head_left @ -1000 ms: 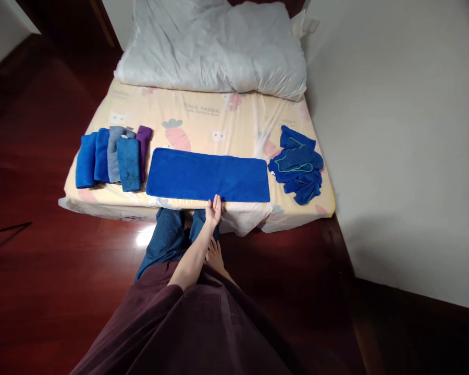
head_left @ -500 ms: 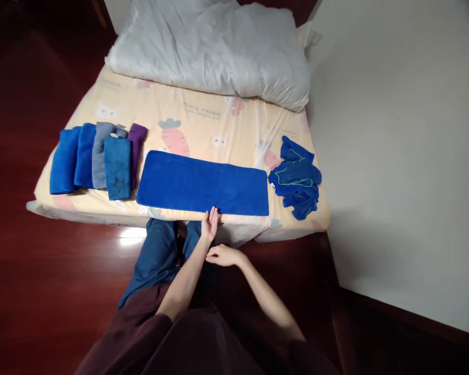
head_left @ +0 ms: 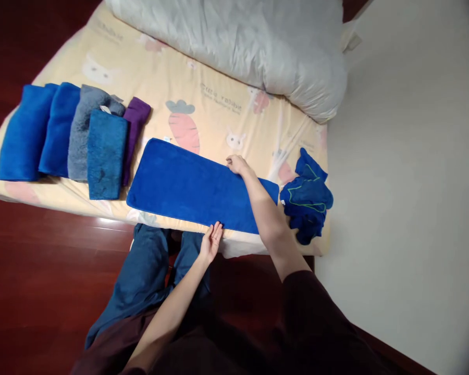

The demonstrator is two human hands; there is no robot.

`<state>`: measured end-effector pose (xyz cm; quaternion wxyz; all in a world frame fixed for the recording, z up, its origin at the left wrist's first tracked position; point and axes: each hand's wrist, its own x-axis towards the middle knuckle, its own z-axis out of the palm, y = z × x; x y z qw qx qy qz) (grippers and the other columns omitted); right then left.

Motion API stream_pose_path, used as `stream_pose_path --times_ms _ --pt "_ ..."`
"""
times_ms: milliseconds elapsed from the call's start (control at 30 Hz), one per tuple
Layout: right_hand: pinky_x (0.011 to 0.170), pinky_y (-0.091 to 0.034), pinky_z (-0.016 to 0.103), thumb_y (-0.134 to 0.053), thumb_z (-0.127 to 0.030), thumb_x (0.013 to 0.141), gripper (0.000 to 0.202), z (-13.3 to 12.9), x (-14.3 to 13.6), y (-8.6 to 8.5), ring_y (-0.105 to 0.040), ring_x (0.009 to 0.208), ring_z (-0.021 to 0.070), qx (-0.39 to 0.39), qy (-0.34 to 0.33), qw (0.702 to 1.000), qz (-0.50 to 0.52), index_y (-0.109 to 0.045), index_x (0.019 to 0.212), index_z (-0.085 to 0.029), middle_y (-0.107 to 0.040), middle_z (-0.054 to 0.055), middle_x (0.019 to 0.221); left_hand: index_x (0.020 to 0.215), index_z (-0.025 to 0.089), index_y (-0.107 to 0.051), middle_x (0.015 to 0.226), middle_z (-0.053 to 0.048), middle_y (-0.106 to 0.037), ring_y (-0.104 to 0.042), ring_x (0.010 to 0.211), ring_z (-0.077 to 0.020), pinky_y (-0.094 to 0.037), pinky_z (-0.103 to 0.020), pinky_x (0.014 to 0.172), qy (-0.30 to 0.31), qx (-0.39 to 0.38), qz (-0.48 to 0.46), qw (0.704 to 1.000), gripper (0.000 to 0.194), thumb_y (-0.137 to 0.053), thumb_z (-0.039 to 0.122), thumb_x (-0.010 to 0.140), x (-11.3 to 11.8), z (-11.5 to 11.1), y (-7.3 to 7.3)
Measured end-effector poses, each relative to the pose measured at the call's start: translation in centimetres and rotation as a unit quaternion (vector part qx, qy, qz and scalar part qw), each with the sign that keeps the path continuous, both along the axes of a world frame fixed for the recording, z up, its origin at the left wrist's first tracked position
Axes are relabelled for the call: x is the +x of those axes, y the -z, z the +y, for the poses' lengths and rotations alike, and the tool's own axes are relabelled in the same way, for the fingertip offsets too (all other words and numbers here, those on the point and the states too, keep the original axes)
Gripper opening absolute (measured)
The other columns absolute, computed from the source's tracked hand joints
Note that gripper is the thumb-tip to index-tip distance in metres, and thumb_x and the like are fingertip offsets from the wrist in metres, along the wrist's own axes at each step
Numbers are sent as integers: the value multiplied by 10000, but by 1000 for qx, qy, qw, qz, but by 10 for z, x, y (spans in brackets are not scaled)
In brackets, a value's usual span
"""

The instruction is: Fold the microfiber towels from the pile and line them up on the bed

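Note:
A long blue cloth (head_left: 187,185) lies flat along the front of the bed. My left hand (head_left: 212,242) is palm up with its fingers stretched out, the fingertips touching the cloth's near edge around its middle. Reaching across the cloth, my right hand (head_left: 237,164) is at the far edge, fingers curled down; whether they pinch the fabric cannot be made out. My right forearm covers part of the cloth's right side.
Folded cloths stand at the left: blue (head_left: 25,135), grey (head_left: 82,135), teal (head_left: 107,156) and purple (head_left: 136,125). A crumpled blue pile (head_left: 307,195) lies at the right of the bed (head_left: 140,67). Behind is a pale quilt (head_left: 238,41), with a wall (head_left: 406,156) at the right.
My right hand has moved from in front of the bed, near my left wrist, up to the cloth's far edge. My left hand stays at the near edge. The view has tilted and come closer.

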<state>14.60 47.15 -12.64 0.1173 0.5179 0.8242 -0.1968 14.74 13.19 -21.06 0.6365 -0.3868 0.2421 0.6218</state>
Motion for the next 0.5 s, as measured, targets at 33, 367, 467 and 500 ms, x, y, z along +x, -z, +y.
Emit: stream_pose_path --times_ms 33,367,467,500 --pt "1049 -496 315 -706 -201 901 371 6 -4 6 -684 1145 223 -14 4 1000 -20 -696 1271 -177 -710 128 1261 1201 98 -643 1262 -172 -710 -722 1117 -222 -629 -285 928 1 -1 -1 1000 229 -539 89 997 0 0 0" --pt "838 -538 284 -755 -190 871 54 13 -16 11 -701 850 188 -68 25 996 -52 -747 904 -148 -759 98 971 1220 102 -659 1228 -141 -732 -768 820 -140 -638 -207 802 31 -31 -3 999 244 -551 128 1002 -6 1 -7" --pt "731 -527 256 -719 -280 918 200 6 -18 11 -650 654 147 -89 53 994 -25 -703 779 -137 -738 84 762 1264 113 -651 1236 -137 -730 -764 791 -128 -636 -191 782 22 -42 -7 999 281 -566 130 998 -4 4 -9" --pt "694 -519 242 -700 -300 936 245 3 -17 12 -618 587 126 -99 67 993 -12 -681 750 -141 -721 68 698 1279 120 -648 1233 -135 -732 -763 787 -127 -636 -190 779 18 -45 -8 999 293 -571 130 996 -3 5 -10"
